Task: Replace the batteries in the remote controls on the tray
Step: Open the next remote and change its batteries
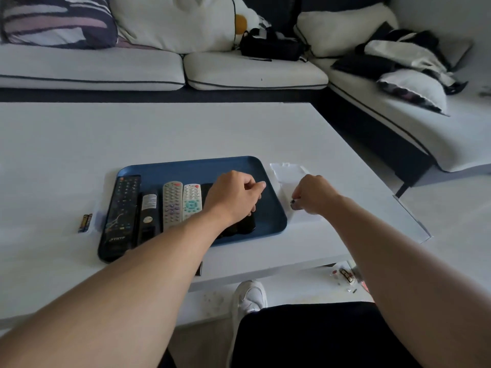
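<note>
A blue tray (191, 167) on the white table (159, 134) holds several remotes side by side: a long black one (121, 216), a slim black one (148, 213), a grey one (172, 205) and a white one (191, 200). My left hand (233, 195) lies over a further black remote (245, 224) at the tray's right end, with its fingers curled down onto it. My right hand (313, 193) is just right of the tray and pinches a small battery (295, 204) above a clear plastic box (288, 171).
Two batteries (85, 223) lie in a clear holder left of the tray. A white sofa (239, 73) with cushions and a black bag (271, 45) wraps around the back and right. Small bits lie on the lower shelf (345, 274). My shoe (249, 296) is under the table's front edge.
</note>
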`<state>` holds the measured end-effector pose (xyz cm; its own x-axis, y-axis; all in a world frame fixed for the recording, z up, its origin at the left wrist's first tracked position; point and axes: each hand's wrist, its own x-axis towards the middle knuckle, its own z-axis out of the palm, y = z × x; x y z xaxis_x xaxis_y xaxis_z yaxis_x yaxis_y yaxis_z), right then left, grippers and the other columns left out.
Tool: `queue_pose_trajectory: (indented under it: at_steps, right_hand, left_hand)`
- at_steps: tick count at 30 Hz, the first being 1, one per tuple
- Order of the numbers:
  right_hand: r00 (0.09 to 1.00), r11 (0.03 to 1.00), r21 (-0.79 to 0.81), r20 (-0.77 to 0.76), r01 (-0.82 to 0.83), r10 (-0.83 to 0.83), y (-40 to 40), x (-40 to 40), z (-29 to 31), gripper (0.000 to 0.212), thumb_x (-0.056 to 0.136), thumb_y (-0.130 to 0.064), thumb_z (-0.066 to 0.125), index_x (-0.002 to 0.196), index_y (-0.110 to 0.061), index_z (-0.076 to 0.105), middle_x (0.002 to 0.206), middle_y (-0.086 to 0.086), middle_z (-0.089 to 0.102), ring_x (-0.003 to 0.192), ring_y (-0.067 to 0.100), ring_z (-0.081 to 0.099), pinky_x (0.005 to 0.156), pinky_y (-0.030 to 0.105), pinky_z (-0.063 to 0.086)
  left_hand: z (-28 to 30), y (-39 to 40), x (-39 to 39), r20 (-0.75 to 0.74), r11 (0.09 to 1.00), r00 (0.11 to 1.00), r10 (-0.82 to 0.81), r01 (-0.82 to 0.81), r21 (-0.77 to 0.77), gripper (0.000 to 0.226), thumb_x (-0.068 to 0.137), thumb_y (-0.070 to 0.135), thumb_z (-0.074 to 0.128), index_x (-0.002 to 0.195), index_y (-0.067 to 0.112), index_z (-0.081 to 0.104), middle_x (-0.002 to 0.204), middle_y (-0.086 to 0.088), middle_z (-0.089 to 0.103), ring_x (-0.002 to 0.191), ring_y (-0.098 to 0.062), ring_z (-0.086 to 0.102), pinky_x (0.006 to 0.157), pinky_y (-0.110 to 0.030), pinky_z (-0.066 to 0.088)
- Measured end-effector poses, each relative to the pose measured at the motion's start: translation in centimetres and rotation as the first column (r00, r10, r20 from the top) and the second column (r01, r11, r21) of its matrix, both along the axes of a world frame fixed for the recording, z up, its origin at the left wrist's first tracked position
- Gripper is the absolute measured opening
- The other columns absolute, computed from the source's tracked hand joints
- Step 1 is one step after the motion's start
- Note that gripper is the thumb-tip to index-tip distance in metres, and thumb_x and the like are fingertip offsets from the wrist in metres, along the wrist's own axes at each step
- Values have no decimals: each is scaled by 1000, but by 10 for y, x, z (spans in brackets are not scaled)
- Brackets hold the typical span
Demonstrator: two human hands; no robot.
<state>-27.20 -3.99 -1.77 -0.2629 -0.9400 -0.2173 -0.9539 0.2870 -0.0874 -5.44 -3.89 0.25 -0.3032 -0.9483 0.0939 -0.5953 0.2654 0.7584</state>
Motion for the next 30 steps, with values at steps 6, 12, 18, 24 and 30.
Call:
queue_pose_trajectory:
  at_steps: [6,12,18,24,30]
  right_hand:
    - [997,973,229,-61,-33,48,-13,6,8,25,93,-24,66,117,-17,70,116,3,70,103,20,65,87,27,50]
    - [992,958,277,-70,-78,101,-12,8,9,26,96,-15,58,120,-11,69,117,6,69,108,22,65,73,23,43]
    - [991,969,230,-70,-94,113,-8,13,13,19,92,-16,57,103,-8,69,79,1,56,73,19,53,60,23,37]
    - [984,970,242,-164,-30,71,-10,19,10,23,93,-18,58,72,-13,50,71,-1,47,70,18,50,63,26,39]
    - [983,974,210,-175,90,-53,-8,28,11,15,92,-23,59,83,-13,53,79,0,49,81,19,54,69,27,43]
  left_hand:
    - [-7,-9,-1,17,1000,1000,18,-18,23,41,97,39,60,63,17,66,51,6,67,45,-7,64,68,-34,59]
    - [-8,-13,-1,-13,999,999,31,-31,40,40,97,36,61,65,13,68,51,3,67,44,-10,64,66,-32,59]
    - [-8,-10,-2,-8,999,999,35,-35,25,40,97,37,61,65,15,68,51,4,67,44,-8,64,66,-31,58]
    - [-6,-10,1,-32,999,999,33,-32,28,40,97,35,61,66,13,69,51,3,67,44,-11,65,61,-27,56]
    - [-4,-11,7,-59,999,997,44,-42,35,39,97,35,62,66,12,69,52,1,68,45,-14,66,59,-26,57]
